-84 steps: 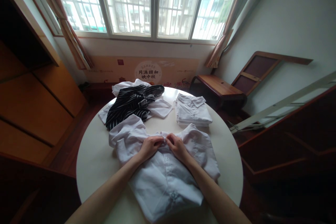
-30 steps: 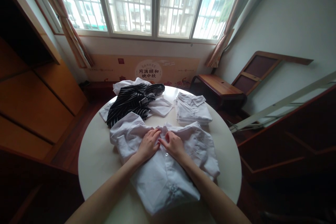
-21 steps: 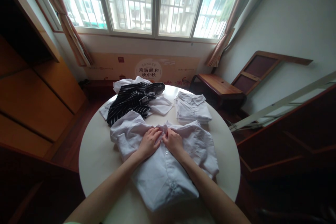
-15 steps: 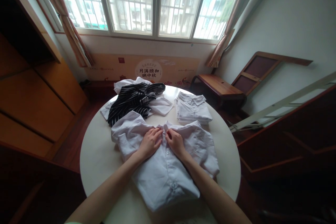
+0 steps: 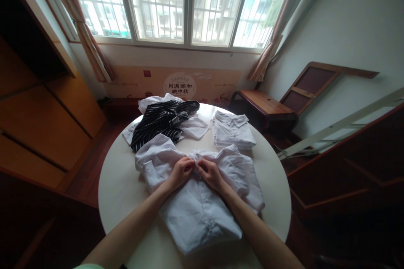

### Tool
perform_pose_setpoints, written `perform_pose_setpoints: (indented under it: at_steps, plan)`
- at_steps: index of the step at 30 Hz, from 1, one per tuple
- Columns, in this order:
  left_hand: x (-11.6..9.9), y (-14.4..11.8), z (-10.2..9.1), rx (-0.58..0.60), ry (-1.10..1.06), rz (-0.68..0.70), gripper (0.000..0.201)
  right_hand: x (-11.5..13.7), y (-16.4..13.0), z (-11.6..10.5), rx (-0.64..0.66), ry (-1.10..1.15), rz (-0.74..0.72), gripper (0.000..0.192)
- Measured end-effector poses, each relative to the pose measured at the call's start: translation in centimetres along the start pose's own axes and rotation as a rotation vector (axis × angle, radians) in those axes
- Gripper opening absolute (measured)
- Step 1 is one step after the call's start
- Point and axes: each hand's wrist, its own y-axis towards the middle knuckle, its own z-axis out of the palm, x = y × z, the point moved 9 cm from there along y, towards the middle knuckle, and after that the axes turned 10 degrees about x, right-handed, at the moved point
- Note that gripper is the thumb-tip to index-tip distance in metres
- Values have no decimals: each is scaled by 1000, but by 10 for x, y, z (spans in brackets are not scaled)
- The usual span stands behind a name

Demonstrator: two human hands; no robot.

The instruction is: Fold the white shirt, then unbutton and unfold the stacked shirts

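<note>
White shirt [image 5: 202, 206] lies face up on the round white worktop [image 5: 120, 189], hem toward the near edge, collar away, sleeves spread to both sides. Both forearms come in from the near edge over the shirt body. Left hand [image 5: 180, 171] and right hand [image 5: 211, 173] sit side by side at the top of the button placket, just below the collar; fingers on both curled tight, pinching the shirt fabric between them. Beyond the collar on the right: folded white shirt [image 5: 232, 130], collar up, lying apart from the spread one. Far left: black striped garment [image 5: 159, 122] heaped over more white clothing [image 5: 192, 128]. Behind the worktop: printed cardboard panel [image 5: 179, 84] against the wall under the barred window [image 5: 186, 4]; wooden bench [image 5: 263, 107] far right.
</note>
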Motion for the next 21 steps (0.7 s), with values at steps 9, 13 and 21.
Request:
perform_pose_setpoints:
  at_steps: [9, 13, 21]
  plan:
    - [2, 0, -1, -36, 9, -59, 14, 4, 0, -3, -33, -32, -8, 17]
    - [0, 2, -2, -23, -65, -37, 15, 1, 0, -7, -81, -12, 9, 15]
    - [0, 4, -1, 13, -105, -8, 19, -6, 1, 1, -53, -69, 36, 17]
